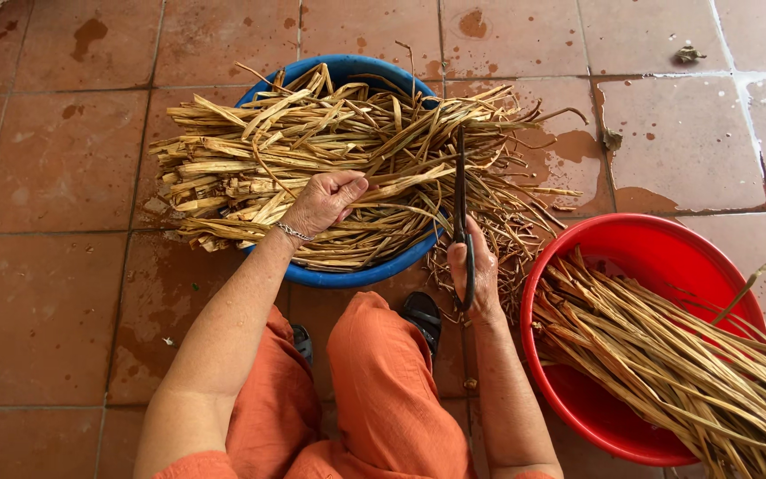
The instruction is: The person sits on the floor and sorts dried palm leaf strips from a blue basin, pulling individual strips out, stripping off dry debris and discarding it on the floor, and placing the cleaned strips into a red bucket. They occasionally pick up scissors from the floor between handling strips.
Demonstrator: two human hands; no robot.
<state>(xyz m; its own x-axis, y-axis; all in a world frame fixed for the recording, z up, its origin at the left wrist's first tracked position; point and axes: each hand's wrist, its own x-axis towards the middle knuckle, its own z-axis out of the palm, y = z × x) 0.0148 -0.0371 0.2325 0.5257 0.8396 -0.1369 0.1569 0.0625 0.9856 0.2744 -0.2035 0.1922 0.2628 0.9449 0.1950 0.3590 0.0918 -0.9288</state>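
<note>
My left hand (325, 202) is closed around a dry tan plant stalk (405, 182) over the blue basin (361, 273), which is piled with more dried stalks (250, 168). My right hand (482, 270) grips the handles of long black scissors (460, 191). Their blades point away from me and lie across the stalk ends at the basin's right side. A thin bracelet sits on my left wrist.
A red basin (578, 390) at the lower right holds long dried stalks (693, 372). Cut stalk bits (516, 226) litter the tiles between the two basins. My knees in orange trousers and black sandals are below. Wet patches mark the terracotta tile floor (55, 168).
</note>
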